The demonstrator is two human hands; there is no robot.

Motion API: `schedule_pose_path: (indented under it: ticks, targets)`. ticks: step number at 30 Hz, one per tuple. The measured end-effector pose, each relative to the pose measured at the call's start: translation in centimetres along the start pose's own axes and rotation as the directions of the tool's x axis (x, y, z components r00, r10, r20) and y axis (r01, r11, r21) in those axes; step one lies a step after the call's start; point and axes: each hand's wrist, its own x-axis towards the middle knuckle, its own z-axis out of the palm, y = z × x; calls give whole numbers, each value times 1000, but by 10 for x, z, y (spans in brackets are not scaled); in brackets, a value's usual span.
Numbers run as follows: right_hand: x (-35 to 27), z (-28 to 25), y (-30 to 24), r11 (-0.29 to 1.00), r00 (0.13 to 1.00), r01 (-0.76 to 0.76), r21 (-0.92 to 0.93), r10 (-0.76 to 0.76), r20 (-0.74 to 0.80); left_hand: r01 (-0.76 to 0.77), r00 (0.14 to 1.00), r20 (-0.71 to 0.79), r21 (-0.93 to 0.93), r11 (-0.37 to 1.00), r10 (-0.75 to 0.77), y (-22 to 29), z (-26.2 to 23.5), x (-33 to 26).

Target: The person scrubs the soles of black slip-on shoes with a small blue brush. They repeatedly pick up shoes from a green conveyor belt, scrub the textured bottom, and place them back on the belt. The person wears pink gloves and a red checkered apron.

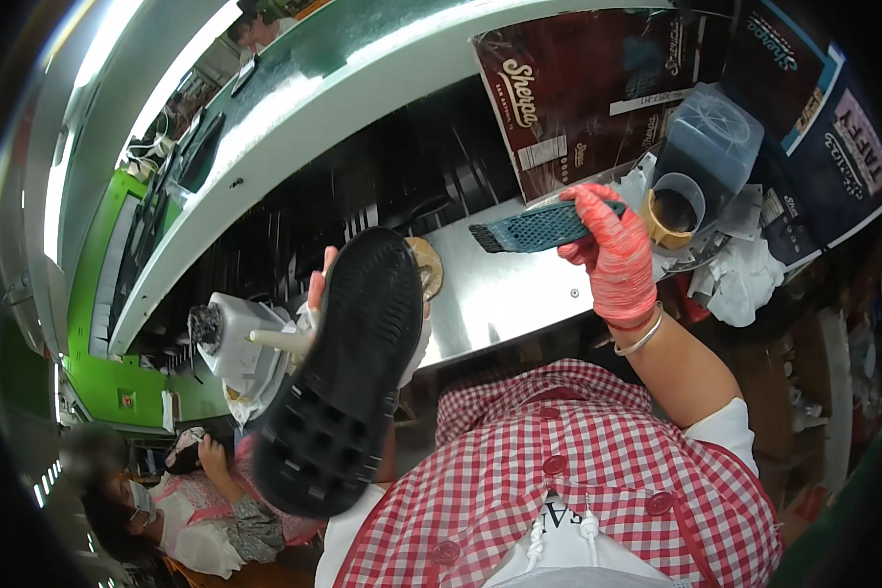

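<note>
My left hand (316, 286) is mostly hidden behind a black shoe (348, 372) that it holds up with the treaded sole facing me; only fingertips show at the sole's upper left edge. My right hand (617, 257), in a red knitted glove with a bangle at the wrist, grips a flat teal brush (539, 227) with dark bristles at its left end. The brush is held over a shiny metal work surface (500, 289), to the right of the shoe and apart from it.
A small cup of brownish glue (672, 211) and a clear plastic tub (708, 137) stand right of the brush, beside white rags (745, 279). Dark red cartons (568, 98) lean behind. A white machine (230, 338) sits at the left. Another person (196, 500) works at lower left.
</note>
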Motion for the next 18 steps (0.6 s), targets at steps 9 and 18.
schedule_pose_path:
  ticks: [9,18]
  targets:
    - [-3,10,9,1000,999,-26,11,25,42,-235,935,344,410,881,89,-12,-37,-14]
    - [-9,3,12,999,999,-34,14,33,34,-356,906,390,495,793,163,1,-10,-1]
